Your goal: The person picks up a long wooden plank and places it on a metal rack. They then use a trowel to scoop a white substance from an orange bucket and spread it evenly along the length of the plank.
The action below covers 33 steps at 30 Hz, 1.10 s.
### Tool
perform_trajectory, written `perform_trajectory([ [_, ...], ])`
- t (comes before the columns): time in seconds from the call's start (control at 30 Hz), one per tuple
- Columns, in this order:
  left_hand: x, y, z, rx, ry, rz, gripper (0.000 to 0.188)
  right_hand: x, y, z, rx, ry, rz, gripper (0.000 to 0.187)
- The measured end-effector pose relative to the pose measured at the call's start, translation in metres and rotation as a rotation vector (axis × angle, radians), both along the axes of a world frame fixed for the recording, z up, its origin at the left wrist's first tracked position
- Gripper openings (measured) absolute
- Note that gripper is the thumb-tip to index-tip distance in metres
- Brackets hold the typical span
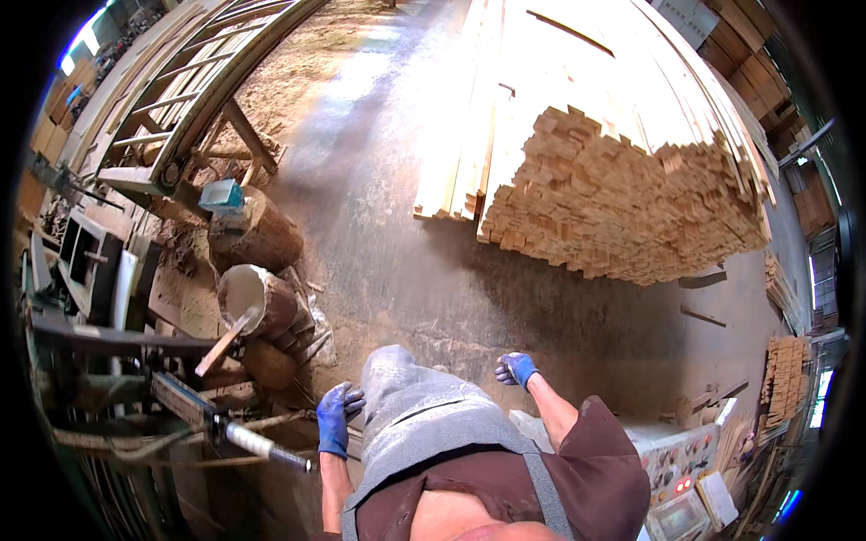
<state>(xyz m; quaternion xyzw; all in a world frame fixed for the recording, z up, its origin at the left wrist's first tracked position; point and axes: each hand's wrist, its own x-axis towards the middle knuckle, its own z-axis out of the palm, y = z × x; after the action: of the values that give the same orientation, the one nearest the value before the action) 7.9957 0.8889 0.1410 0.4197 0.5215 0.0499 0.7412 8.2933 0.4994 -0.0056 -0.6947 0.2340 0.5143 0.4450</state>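
My left hand point(336, 419), in a blue work glove, hangs beside the grey apron point(424, 406). Its fingers are loosely bent and a little apart, with nothing seen in them. The nearest thing to it is a metal rod with a pale sleeve point(257, 444) on the machinery at the left. On the other side of the apron, my right hand point(516, 370), also blue-gloved, is held over the concrete floor. Its fingers are curled in and no object shows in them. Neither hand touches the wood or the machine.
A large stack of sawn wood strips point(622, 203) stands ahead on the right. At the left are a bucket point(245, 302) with a stick, a round drum point(257, 234) bearing a blue container point(222, 197), and a roller frame point(194, 90). A control panel point(677, 464) stands close on my right.
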Motion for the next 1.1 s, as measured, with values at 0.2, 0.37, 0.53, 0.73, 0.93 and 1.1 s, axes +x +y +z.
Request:
perform_trajectory([
  [0.2,0.165,0.105,-0.048,0.072,-0.030,-0.092,0.039,0.075,0.077,-0.023,-0.061,0.089,-0.057,0.025],
  [0.37,0.361,0.191,-0.028,0.116,-0.051,-0.397,0.037,0.092,0.089,-0.070,-0.014,-0.197,0.321,0.027],
  [0.53,0.509,0.250,-0.035,0.166,-0.062,-0.655,0.039,0.118,0.157,-0.124,-0.037,-0.471,0.472,0.041],
  [0.73,0.548,0.301,-0.135,0.637,0.278,-0.976,0.046,0.246,0.262,-0.197,0.191,0.053,-0.147,0.030],
  [0.93,0.658,0.337,-0.162,0.820,0.360,-1.252,0.051,0.428,0.343,-0.218,-0.128,-0.008,-0.201,0.076],
  [1.1,0.734,0.364,-0.259,1.160,0.275,-1.496,0.049,0.543,0.403,-0.324,-0.119,0.051,-0.447,0.105],
])
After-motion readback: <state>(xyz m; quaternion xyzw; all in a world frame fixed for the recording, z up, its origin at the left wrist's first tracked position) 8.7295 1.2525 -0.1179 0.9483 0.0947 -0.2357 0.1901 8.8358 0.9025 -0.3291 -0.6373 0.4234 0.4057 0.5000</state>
